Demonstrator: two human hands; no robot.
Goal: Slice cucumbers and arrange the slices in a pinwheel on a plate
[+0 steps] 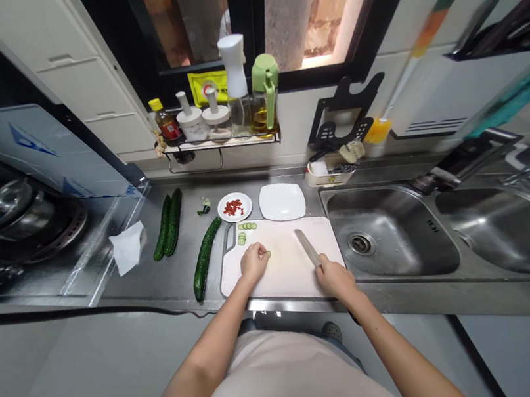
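A pale pink cutting board [297, 280] lies in front of me on the steel counter. My right hand [335, 276] grips a knife [307, 246] by its handle, blade slanting up and left over the board's right half. Fingers pinched, my left hand [253, 262] is over the board's left part with a small green cucumber piece [268, 253] at its fingertips. Several cucumber slices [248, 226] sit in a row near the board's top left, with a few more just below. A whole cucumber [207, 260] lies left of the board.
Behind the board stand a small plate of chopped red pieces [233, 208] and a white plate [282, 201]. Two cucumbers [168, 226] and a white tissue [128, 248] lie to the left. A steel sink [394, 232] adjoins on the right. Seasoning bottles fill a wall rack [222, 144].
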